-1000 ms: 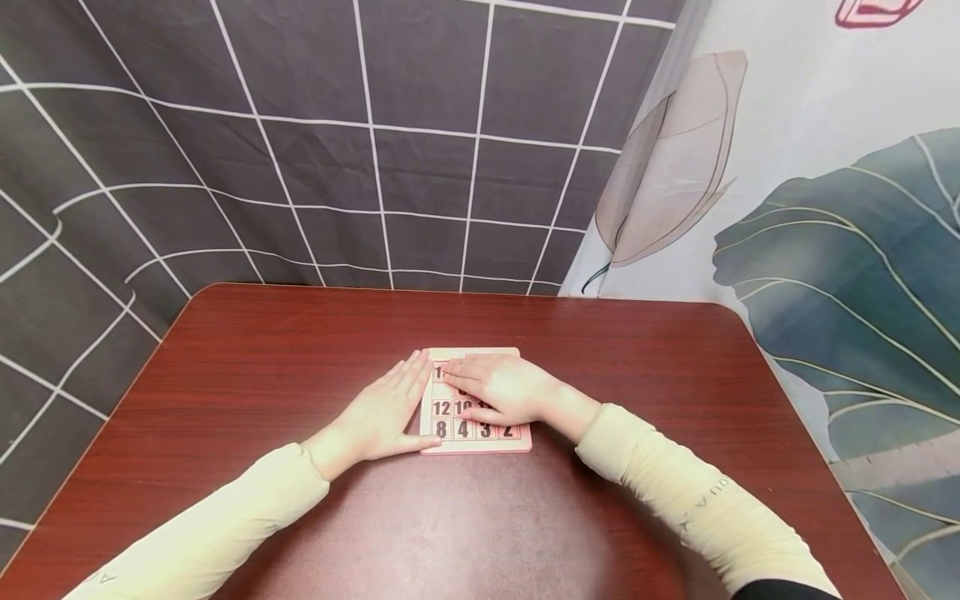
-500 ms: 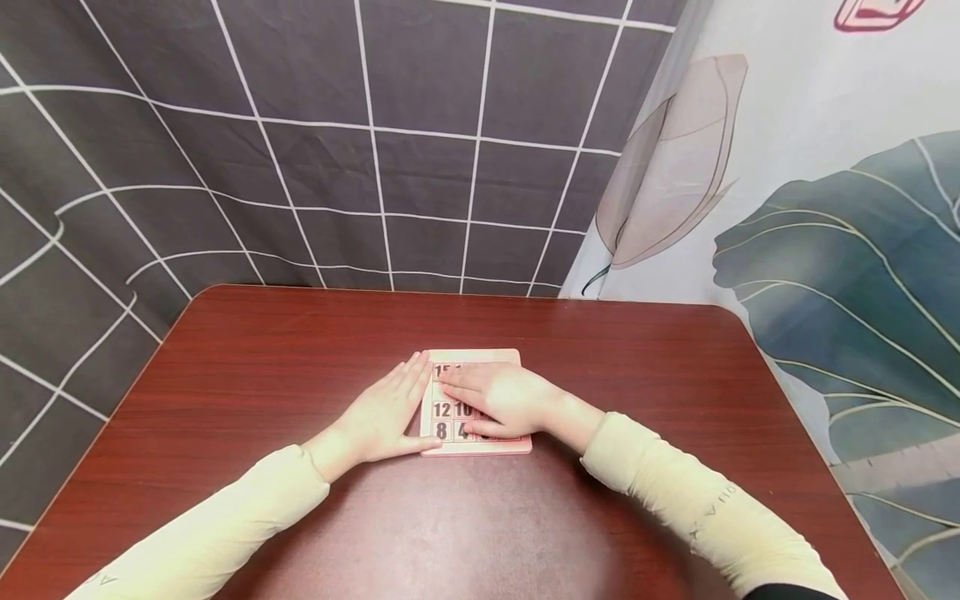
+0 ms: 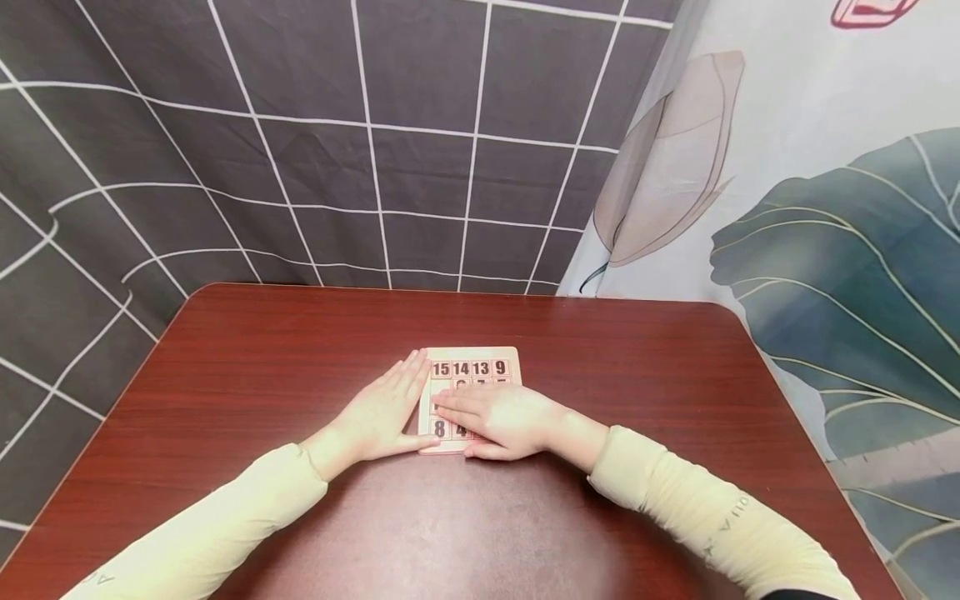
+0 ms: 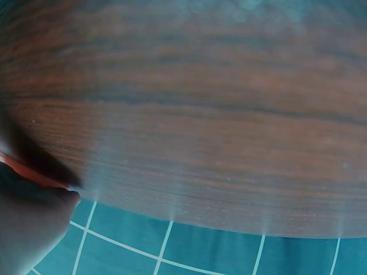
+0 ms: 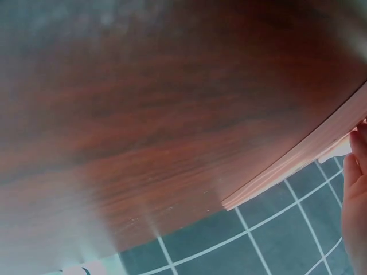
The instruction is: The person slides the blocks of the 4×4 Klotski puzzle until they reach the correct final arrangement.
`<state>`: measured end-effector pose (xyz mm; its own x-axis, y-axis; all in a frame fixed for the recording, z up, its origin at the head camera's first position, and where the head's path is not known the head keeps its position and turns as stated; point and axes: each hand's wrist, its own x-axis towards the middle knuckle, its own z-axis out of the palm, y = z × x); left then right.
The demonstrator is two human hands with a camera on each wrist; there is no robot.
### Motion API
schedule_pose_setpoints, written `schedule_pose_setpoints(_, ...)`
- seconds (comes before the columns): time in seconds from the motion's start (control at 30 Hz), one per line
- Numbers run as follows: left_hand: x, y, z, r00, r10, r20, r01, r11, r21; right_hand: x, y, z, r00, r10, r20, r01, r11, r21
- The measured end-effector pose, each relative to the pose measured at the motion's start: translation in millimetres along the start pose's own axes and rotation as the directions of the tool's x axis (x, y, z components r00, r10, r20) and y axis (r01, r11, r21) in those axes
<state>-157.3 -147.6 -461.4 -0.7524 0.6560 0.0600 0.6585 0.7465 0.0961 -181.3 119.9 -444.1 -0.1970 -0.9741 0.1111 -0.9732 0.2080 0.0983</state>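
A pale number slide puzzle (image 3: 471, 368) lies flat near the middle of the table. Its top row reads 15, 14, 13, 9, and a blank space shows under the 15. Along the puzzle's left side my left hand (image 3: 378, 418) lies with straight fingers, its thumb on the lower left corner beside the 8. My right hand (image 3: 510, 418) rests palm down over the lower tiles, fingers extended to the left, covering most of the two lower rows. In the right wrist view, the puzzle's edge (image 5: 287, 172) runs beside a few fingers (image 5: 354, 172).
The table (image 3: 285, 333) has a reddish-brown wood-grain top with rounded far corners. A dark grid-patterned curtain (image 3: 420, 175) hangs behind it, and a white leaf-patterned curtain (image 3: 817, 250) hangs at the right.
My right hand has slid toward the near side of the puzzle, uncovering the top row of numbers. The left hand and the puzzle stay in place.
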Motion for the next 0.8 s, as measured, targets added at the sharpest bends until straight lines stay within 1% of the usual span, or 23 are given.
schedule_pose_setpoints(0.23, -0.6, -0.8, -0.6, 1.0, -0.001, 0.008, 0.001, 1.0, -0.013, 7.8, 12, 1, 0.993, 0.093, 0.071, -0.094, 0.995, 0.013)
schedule_pose_setpoints(0.4, -0.3, -1.1, -0.4, 1.0, 0.003, -0.002, -0.003, 1.0, -0.003, 8.9, 15, 0, 0.992, 0.103, 0.076, -0.104, 0.995, 0.011)
schedule_pose_setpoints(0.57, -0.1, -2.8, 2.0, 1.0, 0.009, -0.008, -0.009, 1.0, 0.015, 2.3, 10, -1, 0.997, 0.074, 0.019, -0.075, 0.997, 0.03)
schedule_pose_setpoints(0.7, -0.1, -3.1, 2.5, 1.0, 0.006, 0.003, -0.006, 1.0, 0.012, -3.6, 4, 0, 0.999, 0.008, -0.037, -0.006, 0.999, 0.036)
schedule_pose_setpoints(0.8, -0.2, -3.0, 2.3, 1.0, 0.003, 0.005, -0.003, 1.0, 0.006, -6.5, -2, 1, 0.997, -0.043, -0.061, 0.045, 0.998, 0.033)
